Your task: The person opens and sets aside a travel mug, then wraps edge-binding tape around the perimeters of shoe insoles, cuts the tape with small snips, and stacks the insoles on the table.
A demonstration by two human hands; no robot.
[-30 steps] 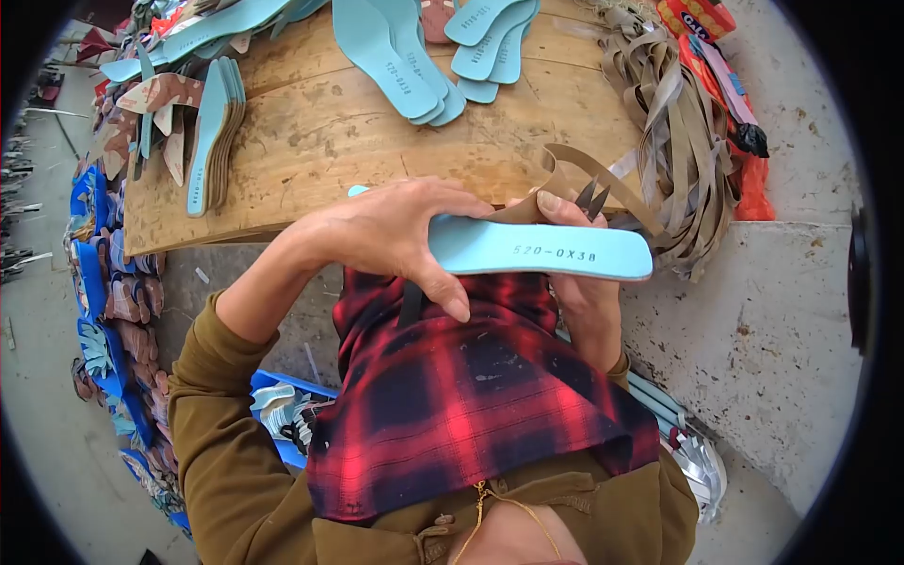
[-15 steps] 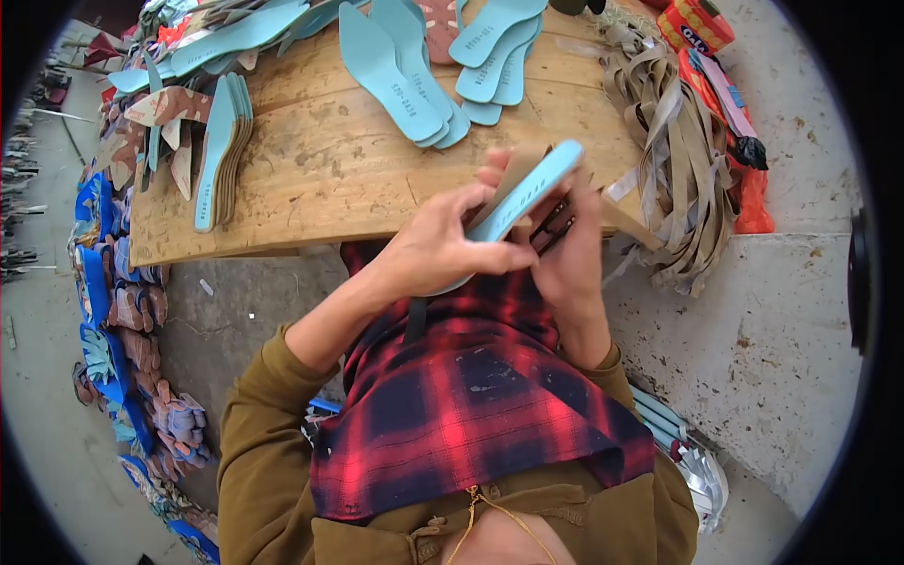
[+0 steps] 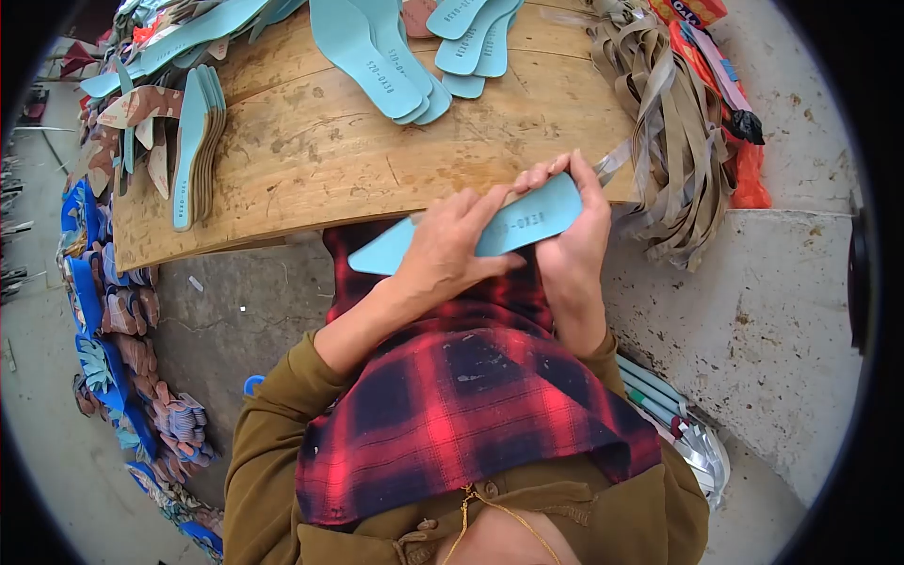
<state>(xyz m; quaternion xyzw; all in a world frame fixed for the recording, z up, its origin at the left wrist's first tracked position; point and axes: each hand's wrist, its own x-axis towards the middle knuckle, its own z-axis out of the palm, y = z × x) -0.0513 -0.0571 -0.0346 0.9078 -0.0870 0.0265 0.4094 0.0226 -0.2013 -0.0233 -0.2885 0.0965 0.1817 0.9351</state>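
A light-blue shoe insole [image 3: 532,221] with printed characters lies across both hands, above my lap at the table's front edge. My left hand [image 3: 443,245] is closed over its middle, with the pointed end [image 3: 377,252] sticking out to the left. My right hand [image 3: 576,221] wraps round the wide end, its fingertips curled over the far edge. A thin beige edge shows behind the insole between my hands; I cannot tell what it is. Close to my right fingers, a greyish strip [image 3: 617,158] runs toward the bundle of tan strips [image 3: 659,122].
Loose blue insoles [image 3: 367,61] lie at the back of the wooden table [image 3: 311,160]. A stack of insoles [image 3: 193,151] and camouflage-patterned pieces [image 3: 141,108] are at left. Blue trays [image 3: 87,282] with bundled pieces line the floor. A red-and-yellow packet [image 3: 692,9] sits back right.
The insole has turned flatter and lower, its printed face now showing more fully. My left hand has shifted over its middle; my right hand has closed round the wide end.
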